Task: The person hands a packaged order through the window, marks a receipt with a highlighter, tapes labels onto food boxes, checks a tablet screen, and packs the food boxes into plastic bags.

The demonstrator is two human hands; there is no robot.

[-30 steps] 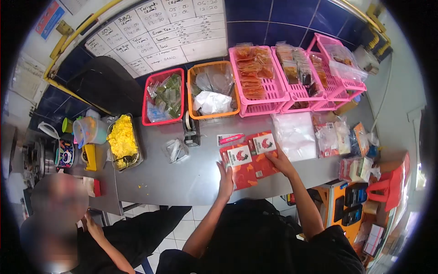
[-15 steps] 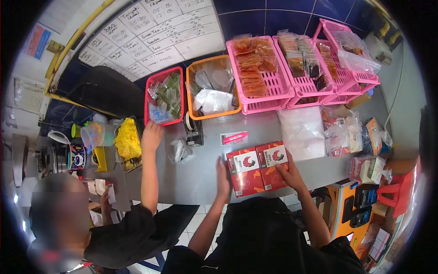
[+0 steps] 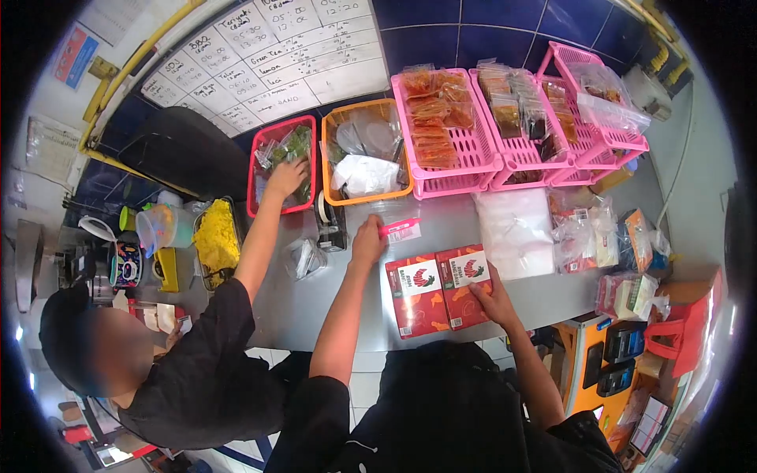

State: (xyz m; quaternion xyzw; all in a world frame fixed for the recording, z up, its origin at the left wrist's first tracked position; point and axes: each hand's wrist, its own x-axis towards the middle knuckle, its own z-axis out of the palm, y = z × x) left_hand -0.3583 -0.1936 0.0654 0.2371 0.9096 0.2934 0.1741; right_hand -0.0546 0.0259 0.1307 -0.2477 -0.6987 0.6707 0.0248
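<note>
Head view: Two red cartons, the left carton (image 3: 415,305) and the right carton (image 3: 468,297), sit side by side with their long edges meeting, above the steel counter (image 3: 335,311). Each bears a white panel with a red rooster and dark lettering, orange shapes below, and a small square code near the bottom.

The wearer's right hand (image 3: 494,301) is clamped on the outer side of the right carton, thumb over its printed face. The left carton lies on the far side of its neighbor from that grip. Whether the pair rests flat or is slightly raised cannot be told.

The left hand (image 3: 368,240) reaches the near end of a pink marker (image 3: 400,229) lying over a barcode label (image 3: 408,234); its fingers are bunched, but whether they pinch the marker is unclear.

The cartons' lower ends come near the counter's front edge. Steel shows between the left carton and a small clear packet (image 3: 305,258), while stacked clear bags (image 3: 514,235) stand close beyond the right carton's upper corner. Behind the marker rises an orange basket (image 3: 367,199). To the left, a co-worker's hand (image 3: 290,176) dips into a red basket (image 3: 254,193), apart from the wearer's.
</note>
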